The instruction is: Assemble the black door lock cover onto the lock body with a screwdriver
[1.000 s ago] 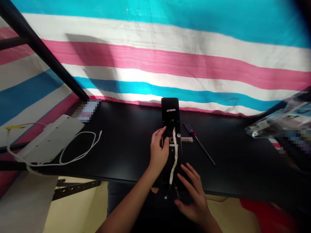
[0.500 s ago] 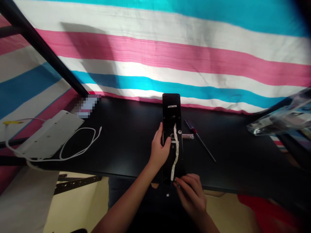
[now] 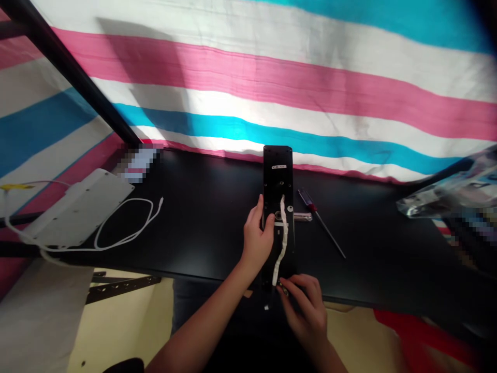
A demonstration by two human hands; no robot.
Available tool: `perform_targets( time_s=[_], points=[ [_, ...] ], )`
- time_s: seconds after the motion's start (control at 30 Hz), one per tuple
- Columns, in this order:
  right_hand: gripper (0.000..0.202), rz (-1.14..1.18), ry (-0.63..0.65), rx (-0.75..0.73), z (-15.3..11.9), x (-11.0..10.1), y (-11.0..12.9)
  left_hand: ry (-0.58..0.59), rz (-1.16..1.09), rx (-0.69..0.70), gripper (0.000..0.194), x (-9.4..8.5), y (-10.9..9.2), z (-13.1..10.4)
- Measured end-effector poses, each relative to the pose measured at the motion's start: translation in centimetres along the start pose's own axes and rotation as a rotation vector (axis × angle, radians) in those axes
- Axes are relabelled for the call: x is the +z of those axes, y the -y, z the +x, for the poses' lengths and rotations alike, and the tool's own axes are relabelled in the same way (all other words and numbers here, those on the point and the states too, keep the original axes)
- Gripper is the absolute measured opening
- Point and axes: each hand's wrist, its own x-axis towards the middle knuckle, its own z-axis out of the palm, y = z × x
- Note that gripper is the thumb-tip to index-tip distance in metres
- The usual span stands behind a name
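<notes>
A long black door lock body (image 3: 278,166) with a small white label lies on the table, its back face up and its metal lever handle (image 3: 303,217) sticking out to the right. A white-wrapped cable (image 3: 284,233) runs down over it and ends in a small white connector (image 3: 266,307) past the table's front edge. My left hand (image 3: 258,238) grips the body's left side, thumb on top. At its lower end, my right hand (image 3: 306,300) is closed in a pinch on a small brassy metal piece (image 3: 285,291), whose exact kind is unclear.
A screwdriver (image 3: 321,223) with a clear and red handle lies right of the lock. At the left are a white power strip (image 3: 83,207) and a looped white cable (image 3: 149,228). A clear plastic bag (image 3: 438,199) sits at the right. Striped cloth (image 3: 248,67) hangs behind the black table (image 3: 194,223).
The view has shifted slightly. My right hand has moved a little up against the lower end of the lock body, still pinching the small piece. My left hand keeps its grip.
</notes>
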Motion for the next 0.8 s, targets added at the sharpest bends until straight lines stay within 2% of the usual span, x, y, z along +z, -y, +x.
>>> perform_targets(
  time_s=[0.27,0.4,0.57,0.8],
  points=[
    [0.048,-0.073,-0.028,0.07,-0.1,-0.1,0.6,0.117,-0.05,0.017,0.063,-1.1,0.4,-0.6],
    [0.065,-0.062,0.008,0.193,-0.7,-0.3,0.7,0.088,-0.037,0.041,0.059,-0.9,0.4,-0.8],
    [0.068,-0.083,0.006,0.288,-1.8,0.1,1.0,0.051,-0.071,0.023,0.056,-0.3,0.2,-0.9],
    [0.066,-0.078,-0.003,0.291,-2.4,0.6,0.8,0.035,-0.154,-0.038,0.054,-0.3,0.4,-0.9]
  ],
)
